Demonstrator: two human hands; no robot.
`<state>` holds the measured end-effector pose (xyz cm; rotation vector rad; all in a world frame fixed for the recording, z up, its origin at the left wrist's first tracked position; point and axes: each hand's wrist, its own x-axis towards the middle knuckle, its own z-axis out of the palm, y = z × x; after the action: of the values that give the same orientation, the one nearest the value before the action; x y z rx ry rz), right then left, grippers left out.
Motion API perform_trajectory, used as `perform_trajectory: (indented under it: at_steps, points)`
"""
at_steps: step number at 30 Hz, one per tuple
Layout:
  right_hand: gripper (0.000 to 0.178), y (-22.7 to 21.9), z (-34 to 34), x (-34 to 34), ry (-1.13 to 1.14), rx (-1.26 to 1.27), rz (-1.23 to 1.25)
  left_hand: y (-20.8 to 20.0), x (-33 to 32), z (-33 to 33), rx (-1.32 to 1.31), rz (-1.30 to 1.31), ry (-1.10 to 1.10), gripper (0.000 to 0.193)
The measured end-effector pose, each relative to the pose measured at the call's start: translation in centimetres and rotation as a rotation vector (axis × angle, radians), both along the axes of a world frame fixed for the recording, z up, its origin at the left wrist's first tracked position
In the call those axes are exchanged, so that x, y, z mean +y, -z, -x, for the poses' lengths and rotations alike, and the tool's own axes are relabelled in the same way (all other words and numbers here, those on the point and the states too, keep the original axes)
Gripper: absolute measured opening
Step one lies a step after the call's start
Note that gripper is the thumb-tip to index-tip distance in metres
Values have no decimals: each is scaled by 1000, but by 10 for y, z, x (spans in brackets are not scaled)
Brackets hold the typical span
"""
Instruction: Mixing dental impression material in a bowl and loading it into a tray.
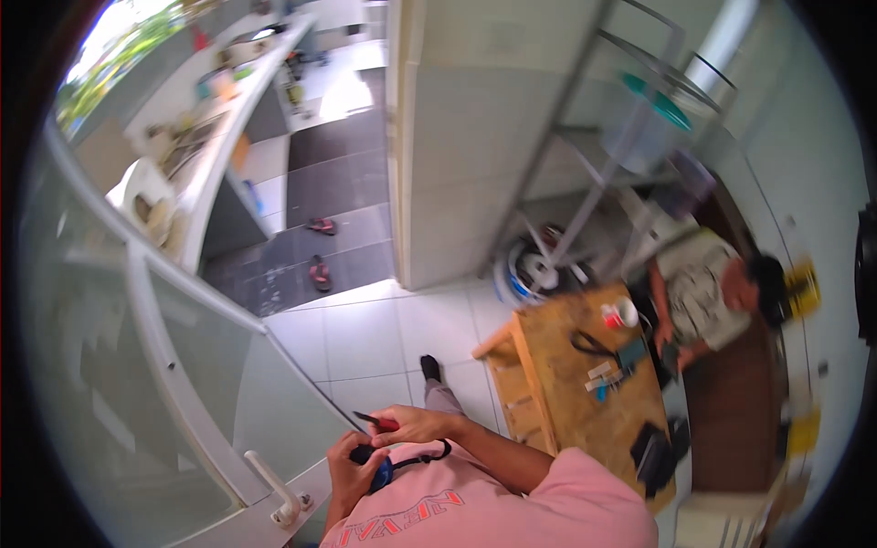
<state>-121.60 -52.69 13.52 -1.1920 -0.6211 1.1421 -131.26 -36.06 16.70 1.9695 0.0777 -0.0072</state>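
Close to my body, my left hand (350, 468) is closed around a rounded black and blue object (380, 474); its kind is unclear. A black strap (426, 458) trails from it across the front of my pink shirt. My right hand (416, 426) grips a small red and black tool (385, 425), its thin dark end pointing up and left. The two hands are close together, the right one slightly above the left, and the red tool is just above the black and blue object.
A glazed door (228, 384) with a white handle (274, 489) stands to my left. On my right is a wooden table (585, 365) with a cup (620, 313), and a seated person (708, 288) beyond it. A metal rack (571, 151) stands behind. Sandals (320, 274) lie past the doorway.
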Motion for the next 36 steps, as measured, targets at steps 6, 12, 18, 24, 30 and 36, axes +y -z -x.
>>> perform_trajectory:
  at_steps: [6, 12, 18, 24, 30, 36]
  points:
    - [25, -10, -124, -10, -280, -151, 99, -30, -30, -79, 133, 65, -147, 22]
    - [23, -21, -217, 0, -448, -13, 37, -19, -37, -149, 252, 220, -208, 18]
    - [27, 22, -280, 22, -90, 72, 138, 22, -22, -216, 152, 543, -329, 20]
    - [25, 23, -352, 73, -55, 39, 230, 57, 37, -320, 171, 584, -714, 20]
    - [30, 9, -430, 147, 147, -47, 257, 53, 119, -446, 48, 423, -725, 18]
    - [26, -10, -530, 225, 277, -408, 276, 30, 203, -551, 42, 508, -661, 15]
